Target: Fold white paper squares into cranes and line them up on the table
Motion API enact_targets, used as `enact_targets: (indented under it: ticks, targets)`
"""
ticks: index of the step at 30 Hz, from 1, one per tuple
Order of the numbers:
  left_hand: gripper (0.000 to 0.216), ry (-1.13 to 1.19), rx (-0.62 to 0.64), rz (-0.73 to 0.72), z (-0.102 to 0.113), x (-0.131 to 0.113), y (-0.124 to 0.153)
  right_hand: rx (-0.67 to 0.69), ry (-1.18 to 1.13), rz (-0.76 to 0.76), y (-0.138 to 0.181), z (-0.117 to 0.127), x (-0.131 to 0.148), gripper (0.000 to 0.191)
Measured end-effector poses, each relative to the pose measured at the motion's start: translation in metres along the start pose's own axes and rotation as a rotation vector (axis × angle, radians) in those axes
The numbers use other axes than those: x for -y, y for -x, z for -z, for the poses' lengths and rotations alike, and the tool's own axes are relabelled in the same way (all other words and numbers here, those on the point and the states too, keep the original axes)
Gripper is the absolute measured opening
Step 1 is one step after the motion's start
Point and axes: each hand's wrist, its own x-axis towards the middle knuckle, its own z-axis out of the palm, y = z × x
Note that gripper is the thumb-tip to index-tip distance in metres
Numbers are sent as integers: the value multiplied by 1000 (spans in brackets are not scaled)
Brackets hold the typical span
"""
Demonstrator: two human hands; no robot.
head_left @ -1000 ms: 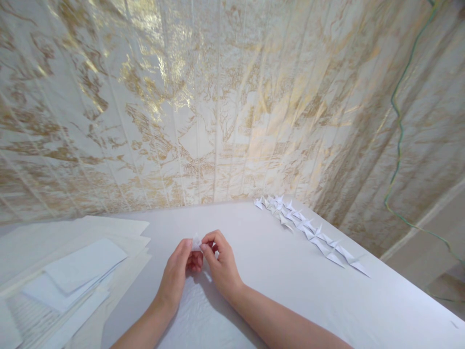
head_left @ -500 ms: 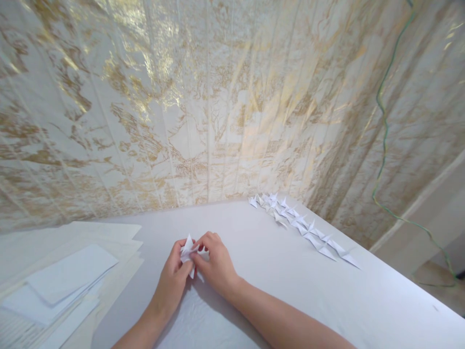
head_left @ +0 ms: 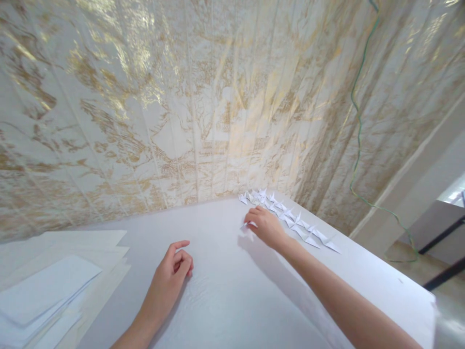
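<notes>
A small folded white paper crane is pinched in the fingers of my right hand, partly hidden by them. That hand hovers low over the table, just left of several finished-looking white paper cranes lined up in rows toward the back right. My left hand rests near the middle of the table with nothing in it. Its index finger is stretched out and the other fingers are loosely curled, apart from any paper.
White paper sheets lie stacked on larger cream sheets at the left. Behind the white table hangs a gold-patterned curtain. A green cord dangles at the right, past the table's edge.
My right hand has left my left hand and moved right and away from me with the paper crane, toward the rows. My left hand has let go of the crane. The view has shifted right.
</notes>
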Motion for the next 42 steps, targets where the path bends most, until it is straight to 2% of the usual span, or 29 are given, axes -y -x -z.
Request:
enact_targets:
  ticks: [3,5,7,10,13,18,22,25,30,35,38,42]
  targets:
    - [25,-14,21,3,0,2,0,7,95,-102,34,7,-56,14]
    - [24,-27,32,4,0,3,-1,14,140,-141,56,7,-80,14]
    - [24,-43,39,6,0,4,-2,16,170,-163,71,4,-91,14]
    - [25,-66,55,7,1,5,-2,11,189,-173,77,-3,-91,12]
    - [26,-85,66,9,1,6,-2,2,196,-150,59,-10,-81,12]
    - [27,-103,70,18,1,5,0,13,225,-101,-3,-27,-71,14]
    - [26,-110,71,31,1,5,1,48,266,-132,-43,-49,-80,13]
    - [25,-111,71,44,1,6,0,57,299,-166,-59,-63,-91,24]
    - [27,-99,71,74,0,9,0,60,327,-181,-73,-74,-100,26]
    - [31,-85,81,96,2,14,0,49,305,-206,-81,-76,-94,27]
    - [33,-58,73,94,3,18,0,7,264,-234,-78,-66,-92,18]
    - [33,-39,65,79,3,25,-1,-119,203,-308,-51,-40,-93,36]
